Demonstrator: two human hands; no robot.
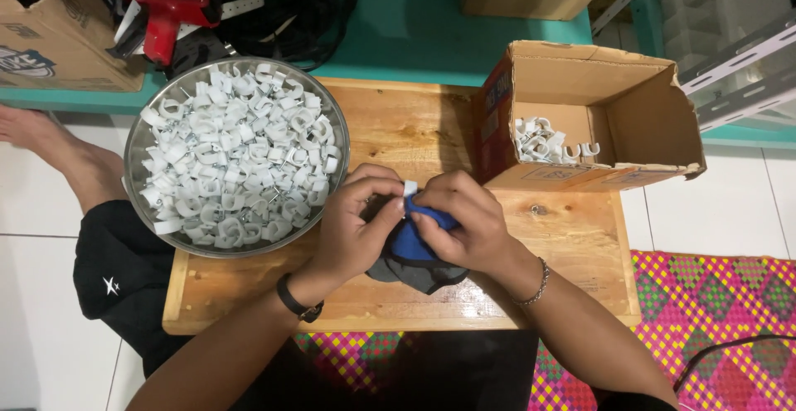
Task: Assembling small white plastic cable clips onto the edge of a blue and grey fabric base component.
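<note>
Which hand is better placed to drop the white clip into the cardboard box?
Probably the right hand: it lies beside the cardboard box, while the left hand sits by the metal bowl. Both pinch the white clip.

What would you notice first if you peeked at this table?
The big metal bowl on the left of the wooden board, heaped with white clips. In the middle, the left hand and right hand pinch one small white clip over a blue cloth. On the right, a tipped cardboard box holds a few more.
</note>
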